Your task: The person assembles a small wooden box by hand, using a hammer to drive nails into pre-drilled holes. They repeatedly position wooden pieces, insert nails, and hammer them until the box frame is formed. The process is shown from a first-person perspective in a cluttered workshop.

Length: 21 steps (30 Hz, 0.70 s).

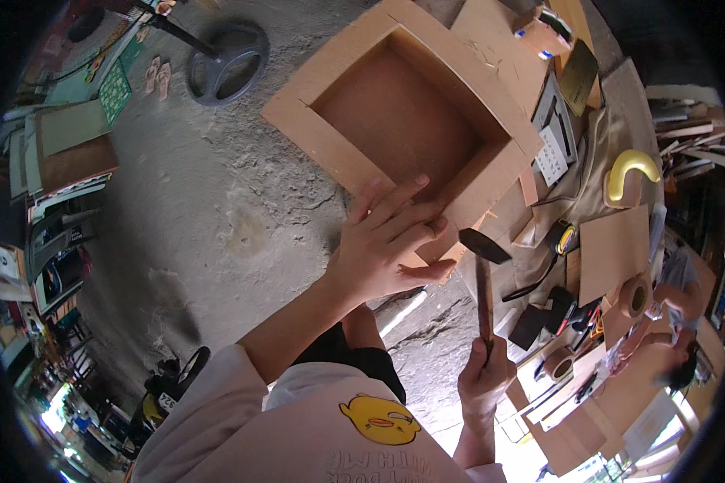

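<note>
A brown box-like frame (354,161) with a wide flat rim and a deep square recess lies tilted in front of me. My left hand (379,245) rests on its near rim, fingers stretched and spread, the fingertips reaching to the recess edge. No held object shows in that hand. My right hand (485,377) is closed around the lower end of a hammer's wooden handle (484,302). The hammer stands upright, its dark metal head (485,245) just right of the frame's near corner and apart from my left fingers.
To the right, a cluttered surface holds a tape measure (566,237), a yellow curved object (630,173), tape rolls (636,296) and cardboard pieces (615,251). Another person (656,362) is at the far right. A round metal stand base (227,64) and slippers (158,78) are on the concrete floor.
</note>
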Each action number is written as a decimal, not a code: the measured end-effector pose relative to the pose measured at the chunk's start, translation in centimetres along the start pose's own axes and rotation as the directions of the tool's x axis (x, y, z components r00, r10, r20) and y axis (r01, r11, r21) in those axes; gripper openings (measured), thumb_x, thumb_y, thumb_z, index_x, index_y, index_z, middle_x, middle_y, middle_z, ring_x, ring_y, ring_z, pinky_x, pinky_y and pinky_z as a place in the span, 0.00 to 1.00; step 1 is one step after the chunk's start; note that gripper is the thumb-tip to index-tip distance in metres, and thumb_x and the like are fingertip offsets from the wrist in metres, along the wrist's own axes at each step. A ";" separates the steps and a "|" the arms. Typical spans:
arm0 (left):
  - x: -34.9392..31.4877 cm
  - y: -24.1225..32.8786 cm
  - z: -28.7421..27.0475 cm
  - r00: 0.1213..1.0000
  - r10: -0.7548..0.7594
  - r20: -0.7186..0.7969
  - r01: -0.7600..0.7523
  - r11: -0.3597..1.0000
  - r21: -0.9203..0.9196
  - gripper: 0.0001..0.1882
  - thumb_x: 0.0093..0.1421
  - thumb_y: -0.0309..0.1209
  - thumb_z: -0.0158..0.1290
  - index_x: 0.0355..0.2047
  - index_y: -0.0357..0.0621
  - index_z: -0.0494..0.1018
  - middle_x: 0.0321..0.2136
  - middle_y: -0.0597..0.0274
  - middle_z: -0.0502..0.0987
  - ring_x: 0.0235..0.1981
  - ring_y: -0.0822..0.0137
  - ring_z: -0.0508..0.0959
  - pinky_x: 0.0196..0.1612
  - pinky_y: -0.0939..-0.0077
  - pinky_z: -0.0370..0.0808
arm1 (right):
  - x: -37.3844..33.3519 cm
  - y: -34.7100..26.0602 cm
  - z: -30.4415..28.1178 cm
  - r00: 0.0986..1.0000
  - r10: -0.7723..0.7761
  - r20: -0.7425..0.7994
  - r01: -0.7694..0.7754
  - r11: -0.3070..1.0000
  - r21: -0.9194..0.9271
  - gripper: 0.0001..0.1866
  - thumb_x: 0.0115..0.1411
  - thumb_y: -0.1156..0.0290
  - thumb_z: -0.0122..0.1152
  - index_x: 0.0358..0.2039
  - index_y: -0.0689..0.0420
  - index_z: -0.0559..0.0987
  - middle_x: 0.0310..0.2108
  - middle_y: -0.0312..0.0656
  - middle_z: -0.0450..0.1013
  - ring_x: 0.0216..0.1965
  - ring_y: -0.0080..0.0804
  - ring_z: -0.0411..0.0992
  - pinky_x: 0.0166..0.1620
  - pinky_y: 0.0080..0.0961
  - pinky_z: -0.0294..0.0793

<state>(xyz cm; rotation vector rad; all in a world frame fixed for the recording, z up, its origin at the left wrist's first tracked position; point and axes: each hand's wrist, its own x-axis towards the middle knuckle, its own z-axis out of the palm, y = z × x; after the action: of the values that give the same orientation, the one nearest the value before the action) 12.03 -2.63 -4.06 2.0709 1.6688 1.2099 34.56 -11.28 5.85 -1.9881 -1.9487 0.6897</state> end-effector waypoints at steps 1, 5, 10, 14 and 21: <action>-0.2 -0.1 -0.1 1.000 -0.004 -0.007 0.004 1.000 -0.004 0.22 0.52 0.54 0.69 0.37 0.55 0.78 0.47 0.72 0.81 0.66 0.62 0.70 0.72 0.48 0.50 | -0.6 0.8 -0.1 0.997 -0.033 -0.073 0.035 0.999 0.028 0.17 0.70 0.67 0.49 0.24 0.62 0.67 0.16 0.37 0.62 0.13 0.24 0.55 0.18 0.29 0.53; -0.6 -0.1 0.4 0.999 -0.003 -0.042 0.003 1.000 -0.008 0.24 0.50 0.55 0.70 0.37 0.55 0.78 0.47 0.72 0.81 0.65 0.63 0.71 0.71 0.50 0.53 | -1.4 1.3 0.4 0.876 -0.163 -0.454 0.383 0.807 0.450 0.22 0.74 0.56 0.47 0.26 0.58 0.68 0.16 0.35 0.61 0.13 0.20 0.54 0.20 0.22 0.51; -0.4 -0.2 0.1 1.000 -0.013 -0.024 0.013 1.000 -0.006 0.23 0.51 0.56 0.69 0.36 0.55 0.78 0.47 0.71 0.81 0.65 0.63 0.72 0.71 0.52 0.54 | -1.1 1.6 0.0 0.995 0.009 -0.095 -0.011 1.000 -0.016 0.18 0.74 0.61 0.46 0.30 0.58 0.75 0.17 0.34 0.64 0.16 0.20 0.60 0.22 0.21 0.56; -0.4 -0.1 0.2 1.000 0.001 -0.025 -0.001 1.000 0.009 0.24 0.51 0.57 0.69 0.36 0.55 0.79 0.47 0.70 0.81 0.64 0.63 0.72 0.70 0.53 0.55 | -1.5 1.2 1.2 0.870 -0.093 -0.484 0.384 0.743 0.548 0.21 0.74 0.58 0.47 0.26 0.59 0.67 0.16 0.36 0.62 0.15 0.25 0.62 0.20 0.25 0.57; -0.6 -0.3 0.0 1.000 -0.011 -0.003 0.011 1.000 0.017 0.25 0.50 0.59 0.68 0.37 0.55 0.79 0.48 0.71 0.81 0.65 0.65 0.71 0.71 0.54 0.54 | -1.4 1.4 -1.0 0.969 -0.140 -0.206 0.158 0.985 0.074 0.17 0.72 0.63 0.53 0.29 0.63 0.70 0.14 0.47 0.69 0.11 0.47 0.67 0.17 0.33 0.65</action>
<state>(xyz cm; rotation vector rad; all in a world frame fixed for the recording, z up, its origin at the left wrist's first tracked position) 11.80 -3.03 -4.54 2.0679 1.6950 1.2009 36.31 -12.57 6.24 -1.7622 -1.8885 0.5095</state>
